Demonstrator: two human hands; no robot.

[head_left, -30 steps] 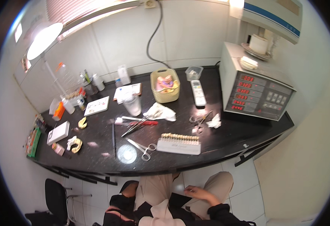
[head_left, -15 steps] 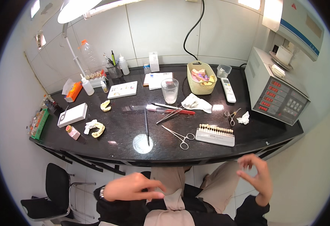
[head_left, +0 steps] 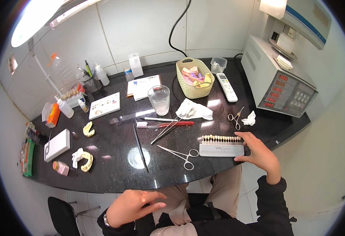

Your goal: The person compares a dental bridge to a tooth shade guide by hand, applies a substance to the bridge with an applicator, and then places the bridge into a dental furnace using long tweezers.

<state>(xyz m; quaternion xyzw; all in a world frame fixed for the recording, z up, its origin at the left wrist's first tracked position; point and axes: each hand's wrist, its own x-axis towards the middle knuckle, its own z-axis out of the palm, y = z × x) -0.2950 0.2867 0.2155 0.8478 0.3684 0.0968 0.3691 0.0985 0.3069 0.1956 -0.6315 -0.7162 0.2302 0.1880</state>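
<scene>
My right hand reaches over the table's front right with thumb and fingers spread. They straddle the right end of a tooth shade guide, a grey holder with a row of tooth-coloured tabs. Whether the fingertips touch it I cannot tell. Above my lap, my left hand is empty, its fingers stretched to the right. Left of the shade guide lie locking forceps with ring handles. Further left are a slim dark instrument, long tweezers and a toothbrush with a red handle.
Dental casts and a white box lie at the left. A glass, a yellow basket of casts and a remote control stand farther back. Small scissors and crumpled tissue lie before the furnace unit.
My right hand has moved up and forward from over my lap to the shade guide's right end. My left hand stays low, still empty. The view has shifted and tilted.
</scene>
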